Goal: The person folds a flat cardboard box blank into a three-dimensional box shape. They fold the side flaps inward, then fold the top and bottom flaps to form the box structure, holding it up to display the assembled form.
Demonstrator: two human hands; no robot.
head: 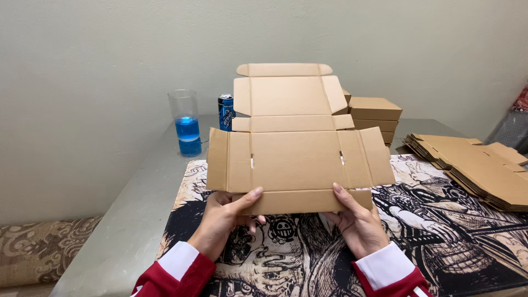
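Observation:
A flat, unfolded brown cardboard box blank (297,154) is held up above a printed black-and-white desk mat (440,231). My left hand (225,217) grips its near bottom flap at the left, thumb on top. At the right of the same flap, my right hand (355,220) pinches it. The blank's lid panel and tuck flap rise toward the wall. Both sleeves are red with white cuffs.
A clear tumbler (186,122) with blue liquid and a blue drink can (225,111) stand at the back left of the grey table (137,220). Folded brown boxes (374,113) are stacked behind. A pile of flat box blanks (478,168) lies at the right.

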